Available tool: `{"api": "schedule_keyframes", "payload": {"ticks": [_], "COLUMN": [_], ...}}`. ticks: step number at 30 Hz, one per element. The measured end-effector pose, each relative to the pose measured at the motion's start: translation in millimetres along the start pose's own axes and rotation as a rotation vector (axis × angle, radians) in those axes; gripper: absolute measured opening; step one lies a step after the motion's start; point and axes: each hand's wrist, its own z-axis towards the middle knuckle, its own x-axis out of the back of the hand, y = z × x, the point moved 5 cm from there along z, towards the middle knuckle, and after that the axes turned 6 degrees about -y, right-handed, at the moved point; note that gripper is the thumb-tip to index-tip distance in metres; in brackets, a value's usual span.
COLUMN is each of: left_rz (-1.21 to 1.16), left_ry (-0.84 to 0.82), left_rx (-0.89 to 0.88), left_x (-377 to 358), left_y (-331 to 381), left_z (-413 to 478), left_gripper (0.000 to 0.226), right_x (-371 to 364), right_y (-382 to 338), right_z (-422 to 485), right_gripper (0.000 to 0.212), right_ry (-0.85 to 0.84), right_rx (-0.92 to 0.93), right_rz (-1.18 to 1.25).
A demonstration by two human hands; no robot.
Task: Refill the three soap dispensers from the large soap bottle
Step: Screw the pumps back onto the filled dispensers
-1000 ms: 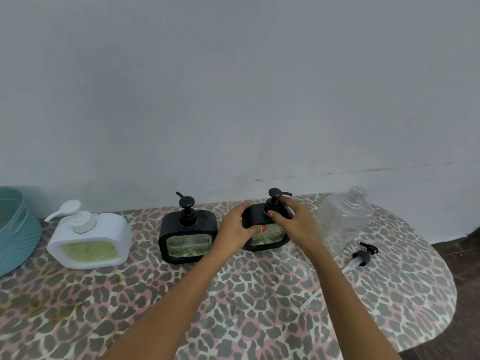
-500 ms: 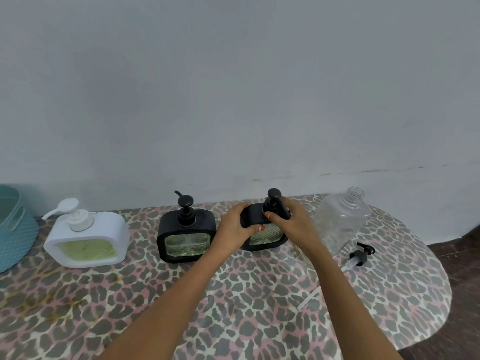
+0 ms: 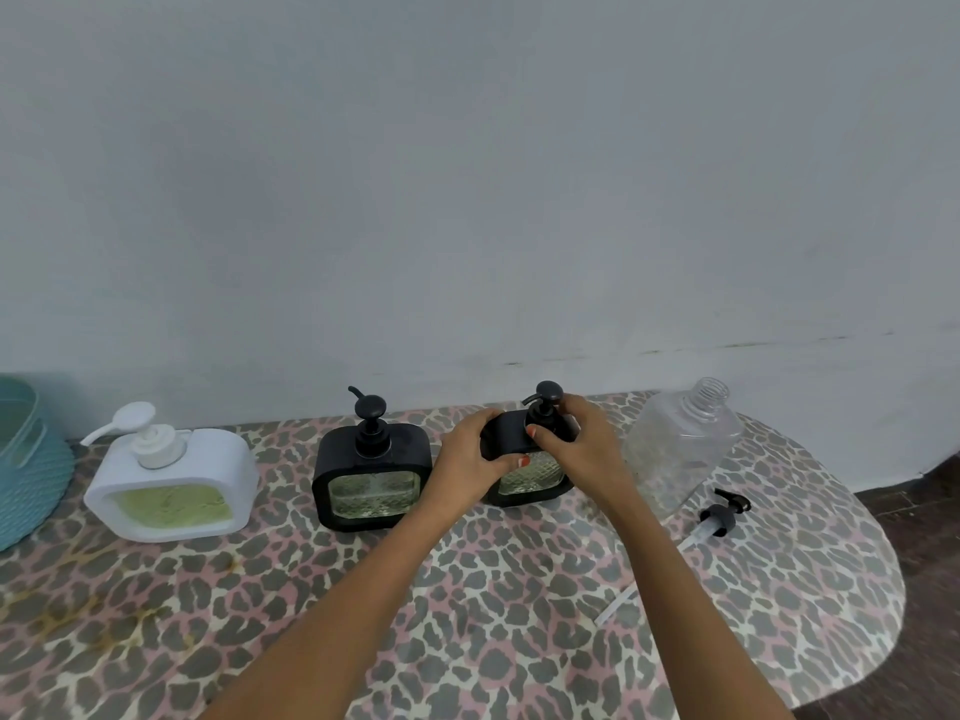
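Black square glass-windowed soap dispenser (image 3: 530, 480) stands on the leopard-print tabletop (image 3: 519, 615); left hand (image 3: 467, 467) grips its body, likely steadying it; right hand (image 3: 582, 454) pinches its black pump (image 3: 545, 402), probably twisting it; clear large soap bottle (image 3: 680, 449) stands uncapped just beside.

Teal basket (image 3: 31, 475) on the leopard-print table's (image 3: 519, 641) left end, grey wall (image 3: 467, 174) behind

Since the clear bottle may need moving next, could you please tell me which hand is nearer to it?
Right. The right hand grips the pump of the black dispenser, beside the clear bottle; the left hand holds that dispenser's far side, farther away.
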Motion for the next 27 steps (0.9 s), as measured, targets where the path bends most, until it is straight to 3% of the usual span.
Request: {"api": "schedule_keyframes", "payload": {"ticks": [12, 19, 27], "left_rz": [0.004, 0.006, 0.025], "left_ry": [0.006, 0.008, 0.019], "left_rx": [0.019, 0.019, 0.028], "left_x": [0.1, 0.2, -0.5], "left_y": [1.9, 3.2, 2.4], "left_z": [-2.2, -2.7, -2.3], "left_gripper": [0.054, 0.053, 0.054], "right_x": [-2.1, 3.9, 1.9], "right_y": [1.1, -2.7, -1.0], "right_z": [4.1, 4.8, 6.7], "right_gripper": [0.036, 0.028, 0.033], "right_ry": [0.147, -0.005, 0.106], "right_rx": [-0.048, 0.024, -0.033], "right_rz": [-0.036, -0.074, -0.051]}}
